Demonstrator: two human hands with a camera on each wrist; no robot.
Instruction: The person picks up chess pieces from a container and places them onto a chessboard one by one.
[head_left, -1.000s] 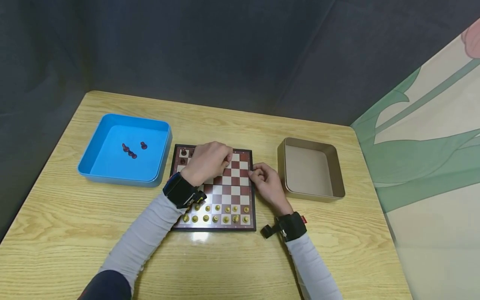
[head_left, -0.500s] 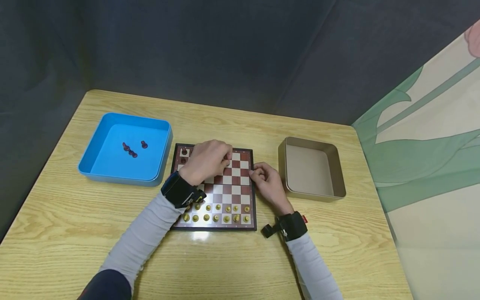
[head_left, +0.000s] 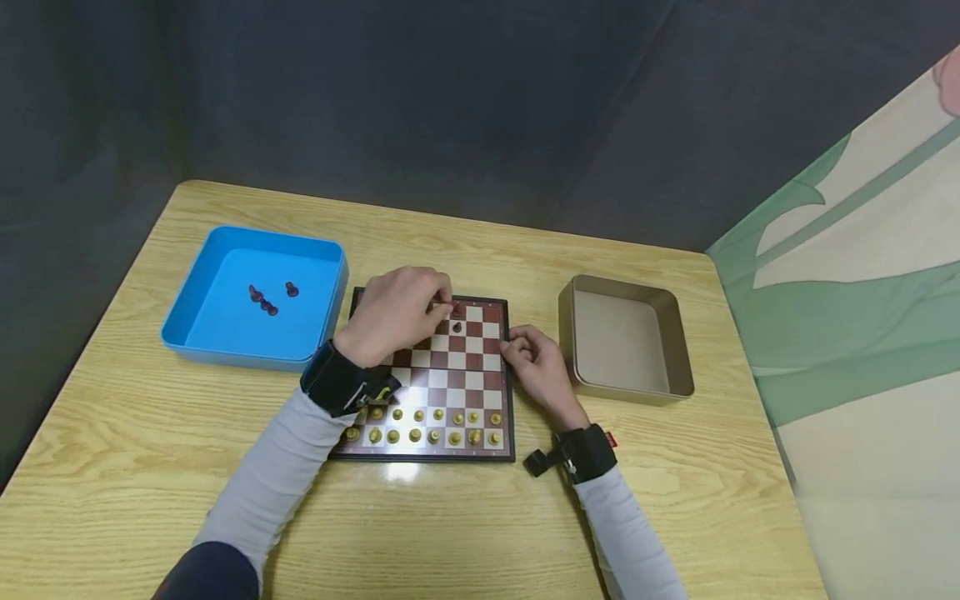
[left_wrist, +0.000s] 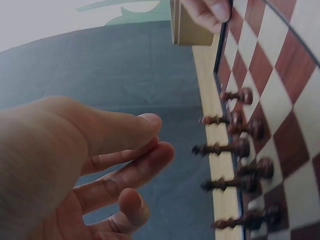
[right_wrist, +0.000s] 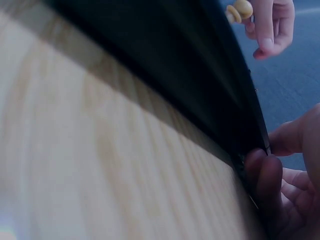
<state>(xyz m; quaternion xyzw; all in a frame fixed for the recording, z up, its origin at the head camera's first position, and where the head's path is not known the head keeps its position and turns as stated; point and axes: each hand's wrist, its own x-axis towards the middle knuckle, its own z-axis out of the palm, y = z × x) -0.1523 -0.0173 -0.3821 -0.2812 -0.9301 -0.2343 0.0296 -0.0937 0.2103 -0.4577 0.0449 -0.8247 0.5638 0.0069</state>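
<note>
My left hand (head_left: 393, 317) hovers over the far left part of the chessboard (head_left: 457, 379). In the left wrist view its fingers are loosely bent, the thumb near the fingertips, and nothing is between them. Dark red chess pieces stand in two rows beside it, among them a pawn (left_wrist: 240, 95) and a taller piece (left_wrist: 222, 148); in the head view the hand hides most of them. My right hand (head_left: 540, 367) pinches the board's right edge, thumb on top and fingers against the side. Gold chess pieces (head_left: 415, 435) stand in two rows along the near side.
Left of the board sits a blue tray (head_left: 225, 356) with several dark red pieces (head_left: 292, 289) lying in it. A beige tin (head_left: 622, 393) stands to the right, close to my right hand. Dark cloth (head_left: 450, 125) hangs behind the wooden table (head_left: 420, 533).
My left hand has drawn back a little to the left and away from the pieces. Two dark pieces now show beside its fingertips. The right hand keeps its place at the board's edge.
</note>
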